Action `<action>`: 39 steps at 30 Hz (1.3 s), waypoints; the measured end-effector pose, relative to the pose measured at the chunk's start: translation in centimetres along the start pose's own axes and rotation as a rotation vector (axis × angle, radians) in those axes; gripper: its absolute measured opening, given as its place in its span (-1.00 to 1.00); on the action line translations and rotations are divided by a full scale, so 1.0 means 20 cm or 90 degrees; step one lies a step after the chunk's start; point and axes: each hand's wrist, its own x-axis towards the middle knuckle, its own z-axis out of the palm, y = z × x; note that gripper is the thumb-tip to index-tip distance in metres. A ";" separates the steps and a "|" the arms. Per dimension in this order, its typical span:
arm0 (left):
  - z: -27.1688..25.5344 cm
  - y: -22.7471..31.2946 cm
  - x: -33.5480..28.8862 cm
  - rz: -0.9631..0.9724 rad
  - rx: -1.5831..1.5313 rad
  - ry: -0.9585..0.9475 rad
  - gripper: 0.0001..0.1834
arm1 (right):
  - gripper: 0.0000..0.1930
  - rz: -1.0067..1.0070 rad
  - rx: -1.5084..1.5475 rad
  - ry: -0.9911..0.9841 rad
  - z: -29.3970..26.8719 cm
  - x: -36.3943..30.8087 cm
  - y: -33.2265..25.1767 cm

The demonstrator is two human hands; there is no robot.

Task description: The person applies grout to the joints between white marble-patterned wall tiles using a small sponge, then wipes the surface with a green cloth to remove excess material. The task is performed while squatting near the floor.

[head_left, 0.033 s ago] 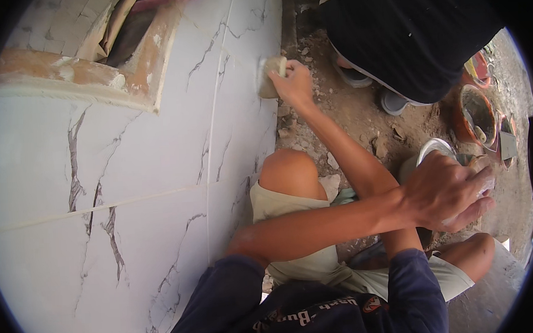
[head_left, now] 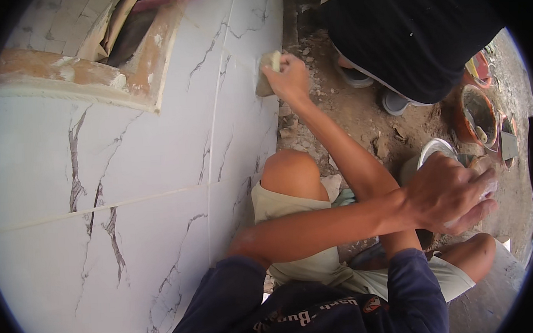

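My arms are crossed. My right hand (head_left: 290,79) is closed round a beige sponge (head_left: 266,76) and presses it against the white, dark-veined tile wall (head_left: 153,190), near the wall's far edge. My left hand (head_left: 452,193) reaches across to the right over my other forearm, its fingers curled in. Pale residue coats the fingertips, and what they hold, if anything, is hidden. Beyond this hand shows the pale rim of a bucket (head_left: 437,147), partly covered by it.
Another person in black clothing (head_left: 410,32) and grey shoes stands just ahead. An orange-brown bucket (head_left: 477,113) with a tool inside sits at the right. Rubble lies on the dirt floor (head_left: 385,139). A framed opening (head_left: 86,70) breaks the wall at upper left.
My right hand and the sponge have shifted slightly up and left along the tile. My left hand has barely moved.
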 end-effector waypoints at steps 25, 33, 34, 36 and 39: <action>-0.05 0.04 -0.04 -0.014 0.040 -0.009 -0.63 | -0.67 -0.254 0.100 -0.103 -0.16 -0.07 0.02; -0.03 0.07 -0.02 -0.017 -0.014 -0.030 -0.63 | -0.67 -0.181 0.238 -0.016 -0.08 -0.08 -0.42; -0.08 0.04 -0.06 -0.030 0.006 -0.043 -0.63 | -0.66 -0.251 0.239 -0.064 -0.03 -0.20 -0.45; -0.01 0.05 -0.04 -0.016 -0.027 -0.046 -0.63 | -0.65 -0.430 0.184 -0.094 -0.18 -0.29 -0.49; 0.00 0.03 -0.04 -0.013 -0.022 -0.057 -0.63 | -0.69 -0.606 0.271 -0.267 -0.24 -0.33 -0.35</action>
